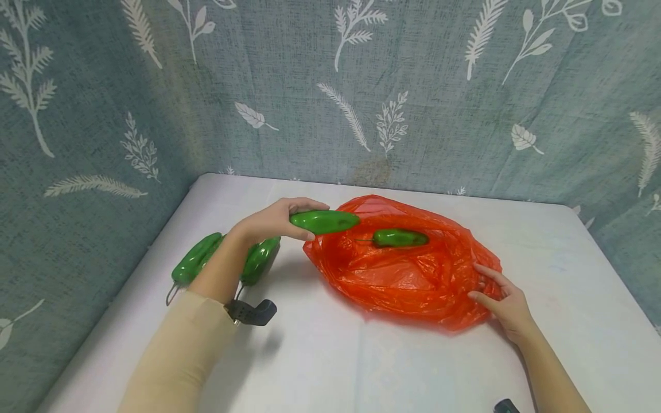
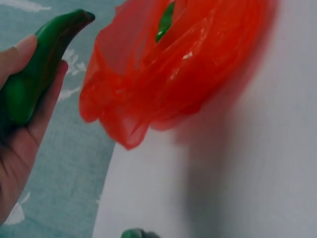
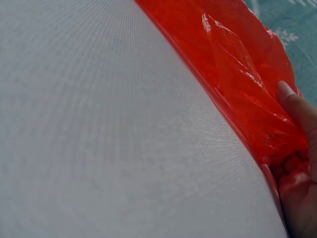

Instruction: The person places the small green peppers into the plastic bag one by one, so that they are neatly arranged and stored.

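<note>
We have one green pepper [image 1: 325, 221] pinched in our left hand [image 1: 276, 220] at the red bag's [image 1: 403, 298] left rim, and our right hand [image 1: 508, 308] grips its far side. One inner pepper [image 1: 403, 238] is already bagged; the outer peppers [image 1: 193, 261] on the desk [image 1: 330, 361] seem left to do.

Bag [image 1: 403, 298]: thin plastic film, translucent, crinkled, glossy. Peppers [image 1: 324, 221]: smooth, highly glossy skins. Bench [image 1: 320, 361]: smooth, matt surface. Backdrop [image 1: 289, 86]: matt cloth, visibly woven texture. Sleeve [image 1: 175, 350]: plain matt cloth. Wrist strap [image 1: 242, 313]: smooth, mostly matt.
</note>
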`<move>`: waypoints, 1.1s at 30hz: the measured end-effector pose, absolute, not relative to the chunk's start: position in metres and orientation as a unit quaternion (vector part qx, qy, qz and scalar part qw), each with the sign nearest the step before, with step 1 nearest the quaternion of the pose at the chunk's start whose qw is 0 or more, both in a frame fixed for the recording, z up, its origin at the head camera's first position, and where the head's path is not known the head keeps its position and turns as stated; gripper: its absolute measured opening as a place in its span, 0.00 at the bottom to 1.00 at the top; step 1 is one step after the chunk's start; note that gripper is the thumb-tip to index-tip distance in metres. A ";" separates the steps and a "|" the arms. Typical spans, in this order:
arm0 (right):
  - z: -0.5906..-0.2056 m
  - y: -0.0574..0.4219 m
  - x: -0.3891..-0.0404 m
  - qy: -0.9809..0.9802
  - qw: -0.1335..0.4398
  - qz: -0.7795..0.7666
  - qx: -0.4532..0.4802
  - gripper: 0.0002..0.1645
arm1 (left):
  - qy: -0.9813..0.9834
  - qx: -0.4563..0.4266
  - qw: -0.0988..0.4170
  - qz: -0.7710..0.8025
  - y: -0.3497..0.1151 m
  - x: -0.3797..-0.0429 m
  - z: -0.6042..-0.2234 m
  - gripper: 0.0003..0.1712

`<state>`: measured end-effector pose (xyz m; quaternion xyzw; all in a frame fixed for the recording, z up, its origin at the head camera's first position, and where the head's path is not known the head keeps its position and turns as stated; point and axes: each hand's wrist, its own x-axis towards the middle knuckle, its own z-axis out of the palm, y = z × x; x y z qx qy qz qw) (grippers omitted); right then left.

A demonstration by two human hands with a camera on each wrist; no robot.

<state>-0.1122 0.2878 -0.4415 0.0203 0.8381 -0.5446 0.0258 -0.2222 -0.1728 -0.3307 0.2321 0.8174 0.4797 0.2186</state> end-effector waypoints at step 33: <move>-0.444 0.290 -0.112 0.833 0.025 -0.553 0.010 0.37 | 0.793 0.295 0.208 0.490 -0.049 -0.244 -0.365 0.33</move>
